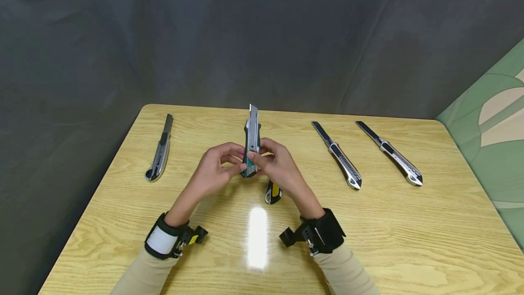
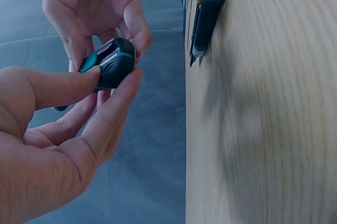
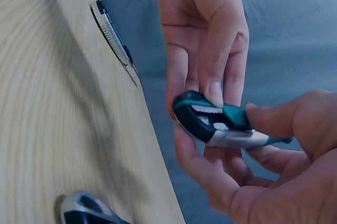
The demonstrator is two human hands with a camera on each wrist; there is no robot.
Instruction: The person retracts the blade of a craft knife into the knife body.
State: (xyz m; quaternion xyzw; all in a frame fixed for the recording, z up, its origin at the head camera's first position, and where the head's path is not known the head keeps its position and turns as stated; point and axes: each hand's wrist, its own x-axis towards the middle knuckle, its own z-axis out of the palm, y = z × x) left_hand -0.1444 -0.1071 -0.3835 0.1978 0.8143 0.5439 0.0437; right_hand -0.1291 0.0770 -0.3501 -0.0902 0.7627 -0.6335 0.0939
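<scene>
In the head view a utility knife with a silver body and black and teal parts stands upright above the table, its slanted blade tip pointing away. My left hand pinches its lower end between thumb and fingers. From the other side my right hand also grips it, the thumb lying on the teal part. The right wrist view shows the teal slider under the right thumb. Below the hands, a yellow-and-black knife lies on the table, partly hidden by the right hand.
A grey-and-black snap-off knife lies at the left of the wooden table. Two similar silver-and-black knives, one nearer and one farther right, lie slanted. A dark cloth hangs behind the table.
</scene>
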